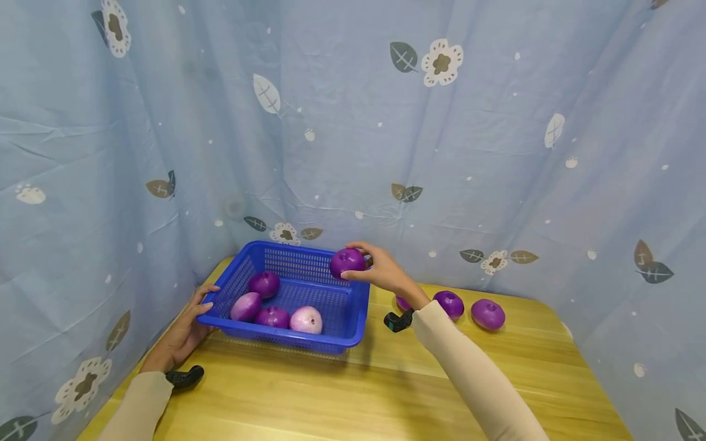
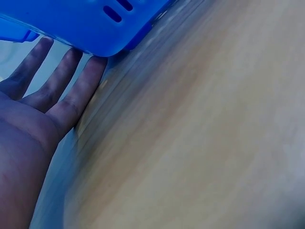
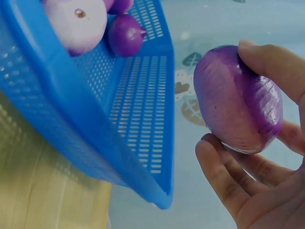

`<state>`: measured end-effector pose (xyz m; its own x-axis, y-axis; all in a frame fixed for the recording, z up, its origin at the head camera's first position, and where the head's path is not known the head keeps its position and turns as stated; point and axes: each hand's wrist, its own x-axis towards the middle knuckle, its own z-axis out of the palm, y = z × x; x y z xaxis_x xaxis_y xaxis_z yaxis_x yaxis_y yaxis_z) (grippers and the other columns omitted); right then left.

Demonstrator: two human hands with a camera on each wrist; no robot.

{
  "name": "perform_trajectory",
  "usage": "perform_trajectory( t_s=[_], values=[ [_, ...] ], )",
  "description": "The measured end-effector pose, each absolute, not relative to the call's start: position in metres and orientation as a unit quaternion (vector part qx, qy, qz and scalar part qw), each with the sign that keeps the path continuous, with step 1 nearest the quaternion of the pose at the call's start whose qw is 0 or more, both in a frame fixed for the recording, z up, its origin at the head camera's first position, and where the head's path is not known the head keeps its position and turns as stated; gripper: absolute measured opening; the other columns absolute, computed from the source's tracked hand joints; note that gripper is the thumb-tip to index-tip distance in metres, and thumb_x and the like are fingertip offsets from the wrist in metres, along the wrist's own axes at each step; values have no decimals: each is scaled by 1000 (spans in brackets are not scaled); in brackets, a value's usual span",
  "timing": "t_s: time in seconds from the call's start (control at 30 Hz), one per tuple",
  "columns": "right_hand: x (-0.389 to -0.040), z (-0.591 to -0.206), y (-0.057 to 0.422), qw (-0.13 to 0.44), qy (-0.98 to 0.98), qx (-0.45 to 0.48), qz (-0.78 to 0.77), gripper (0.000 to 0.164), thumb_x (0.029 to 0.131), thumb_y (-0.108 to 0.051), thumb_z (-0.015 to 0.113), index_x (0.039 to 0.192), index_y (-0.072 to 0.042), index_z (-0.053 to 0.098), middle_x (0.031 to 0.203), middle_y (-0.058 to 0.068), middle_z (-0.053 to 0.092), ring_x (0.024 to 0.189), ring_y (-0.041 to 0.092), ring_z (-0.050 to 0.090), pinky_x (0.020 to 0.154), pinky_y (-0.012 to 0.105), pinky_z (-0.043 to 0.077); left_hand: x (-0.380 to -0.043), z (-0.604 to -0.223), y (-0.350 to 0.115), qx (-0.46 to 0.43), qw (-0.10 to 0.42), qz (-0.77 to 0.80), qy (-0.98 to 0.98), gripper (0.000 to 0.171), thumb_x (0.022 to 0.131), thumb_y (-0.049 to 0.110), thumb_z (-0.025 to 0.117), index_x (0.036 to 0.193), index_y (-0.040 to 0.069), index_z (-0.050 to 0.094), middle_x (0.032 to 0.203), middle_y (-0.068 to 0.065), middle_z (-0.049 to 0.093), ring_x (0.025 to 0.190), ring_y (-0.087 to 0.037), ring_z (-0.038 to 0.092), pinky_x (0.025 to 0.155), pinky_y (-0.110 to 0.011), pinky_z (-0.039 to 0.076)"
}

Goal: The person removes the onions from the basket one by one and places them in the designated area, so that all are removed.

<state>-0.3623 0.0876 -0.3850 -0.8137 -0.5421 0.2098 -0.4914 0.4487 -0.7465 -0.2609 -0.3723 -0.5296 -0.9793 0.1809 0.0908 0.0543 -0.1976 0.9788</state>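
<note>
In the head view my right hand holds a purple onion above the right end of a blue plastic basket. The right wrist view shows the thumb on one side of this onion and curled fingers on the other. Several onions lie in the basket, among them a pale one and a dark purple one. My left hand grips the basket's left rim; in the left wrist view three fingers reach to the basket's outer side, and the thumb is hidden there.
On the wooden table, right of the basket, lie an onion, another onion and a third onion partly behind the right wrist. A blue floral curtain hangs close behind the table and along both sides.
</note>
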Motion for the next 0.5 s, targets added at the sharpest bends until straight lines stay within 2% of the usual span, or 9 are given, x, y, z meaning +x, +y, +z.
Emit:
perform_trajectory(
  t_s=[0.23,0.5],
  values=[
    [-354,-387,103,29,851,-288,-438,71,81,-45,86,144,-31,56,118,1,67,101,28,65,77,37,56,-258,-529,-372,98,44,764,636,40,111,29,37,150,38,35,150,-11,13,122,-22,50,94,-32,51],
    [-349,-383,122,27,847,-284,-449,70,83,-44,85,145,-29,54,115,3,68,101,28,66,77,39,57,-262,-530,-373,109,39,764,635,40,111,28,36,149,38,35,148,-9,13,122,-24,49,92,-32,52]
  ],
)
